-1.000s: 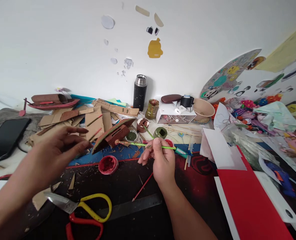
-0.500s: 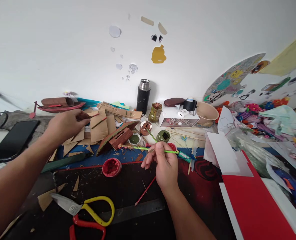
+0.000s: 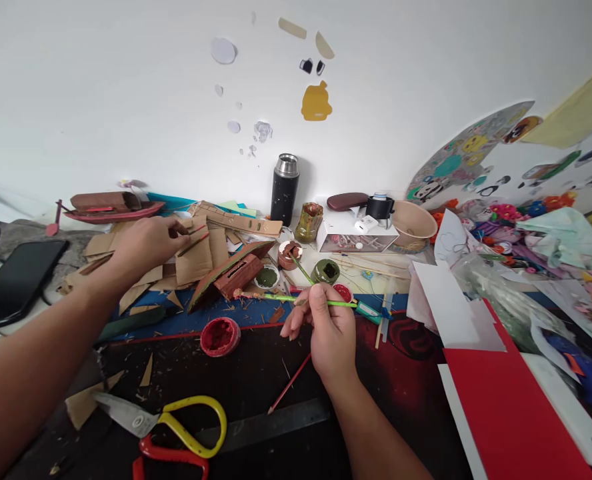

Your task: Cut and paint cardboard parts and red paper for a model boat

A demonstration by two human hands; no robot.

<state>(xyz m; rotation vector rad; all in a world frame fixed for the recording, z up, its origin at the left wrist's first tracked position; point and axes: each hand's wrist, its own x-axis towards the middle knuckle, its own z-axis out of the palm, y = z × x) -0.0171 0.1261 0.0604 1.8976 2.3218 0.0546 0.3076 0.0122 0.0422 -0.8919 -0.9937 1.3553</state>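
My left hand (image 3: 151,245) reaches over scraps of brown cardboard (image 3: 194,265), its fingers closed on what looks like a thin red stick (image 3: 199,231). A dark, red-tipped stick (image 3: 192,245) lies on the cardboard just below the fingertips. My right hand (image 3: 329,323) holds a slim green paintbrush (image 3: 276,297) between thumb and fingers, its paint-crusted end pointing left. That end is close to a small brown-and-green model boat (image 3: 233,273) tilted on the table. Behind the right hand, another green handle leans from a brown paint pot (image 3: 290,255).
Open red paint (image 3: 220,336) and green paint (image 3: 327,271) stand nearby. Scissors (image 3: 176,427), a pencil (image 3: 289,383) and a metal ruler (image 3: 276,421) lie in front. A black thermos (image 3: 285,190) stands by the wall; a phone (image 3: 21,283) lies left, red card (image 3: 511,407) right.
My left hand has moved slightly right over the cardboard, with the thin red stick. My right hand and paintbrush stay almost still. The view has shifted a little.
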